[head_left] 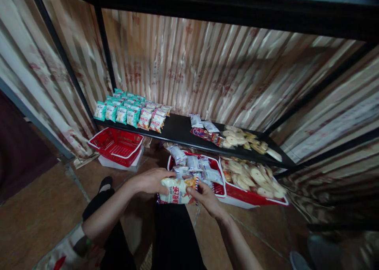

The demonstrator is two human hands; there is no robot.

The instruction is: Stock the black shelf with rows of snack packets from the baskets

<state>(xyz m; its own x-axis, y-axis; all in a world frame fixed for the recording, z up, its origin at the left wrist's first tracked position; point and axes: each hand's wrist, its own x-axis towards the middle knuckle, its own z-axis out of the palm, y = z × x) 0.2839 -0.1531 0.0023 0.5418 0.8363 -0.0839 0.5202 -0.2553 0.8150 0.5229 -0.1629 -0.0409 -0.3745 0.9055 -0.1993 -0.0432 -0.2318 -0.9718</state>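
From where I stand, I see the left hand (154,181) and the right hand (209,199) holding one snack bag (177,192) between them, low down, right by the middle basket (219,190). The fingers of both hands are closed on the bag, one hand at each end, and the right thumb presses on its front. To hold it well, I think the pinch should be soft and close to the ends, so the bag does not pop and the food inside does not break. Keeping it flat, with the big red letters showing, looks like a good way too. Now I count. There is one black shelf (179,124), and lower down are three red baskets: the middle one, the left basket (116,148) and the right basket (247,197). On the shelf, four green bags (111,112) make the front row, with more behind that I cannot count. Next to them, two pale bags (145,118) stand in front of a few others. Further right are two silvery bags (196,121) and a heap of cream packs (233,136), too mixed up to count
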